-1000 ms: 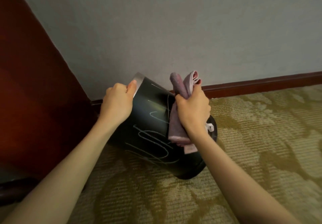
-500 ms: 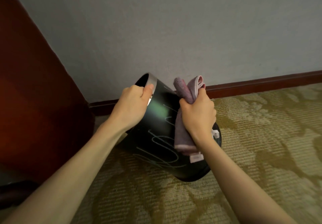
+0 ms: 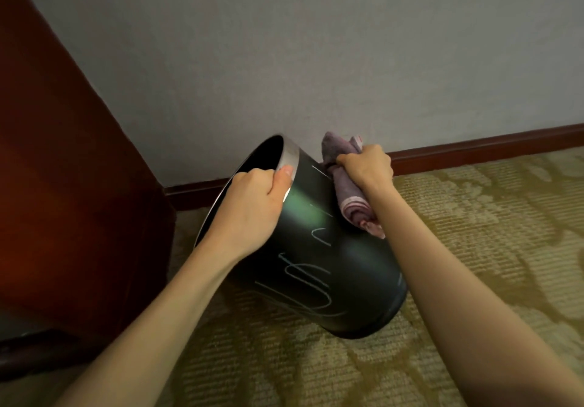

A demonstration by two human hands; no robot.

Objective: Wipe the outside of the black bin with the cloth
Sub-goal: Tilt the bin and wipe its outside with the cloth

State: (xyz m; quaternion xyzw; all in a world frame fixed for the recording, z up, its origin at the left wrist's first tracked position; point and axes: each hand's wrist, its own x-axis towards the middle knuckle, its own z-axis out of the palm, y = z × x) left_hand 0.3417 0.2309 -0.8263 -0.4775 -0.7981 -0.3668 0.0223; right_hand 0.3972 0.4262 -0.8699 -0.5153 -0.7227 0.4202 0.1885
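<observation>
The black bin (image 3: 354, 280) is tilted to the left on the carpet, its silver-rimmed mouth facing up and left. Pale scribble marks run down its near side. My left hand (image 3: 252, 207) grips the rim, thumb on the outside over the silver band, fingers hidden inside the mouth. My right hand (image 3: 366, 166) holds a bunched mauve cloth (image 3: 350, 198) against the bin's upper right side, near the rim. The cloth's ends stick out above and below my fist.
A dark red wooden panel (image 3: 63, 185) stands close on the left. A grey wall (image 3: 316, 58) with a dark skirting board (image 3: 474, 150) runs just behind the bin. Patterned beige carpet (image 3: 474, 248) stretches to the right and front.
The bin has tipped further left, so its open mouth now shows. My right hand with the cloth has slid up the bin's side toward the rim. My left hand kept its grip on the rim.
</observation>
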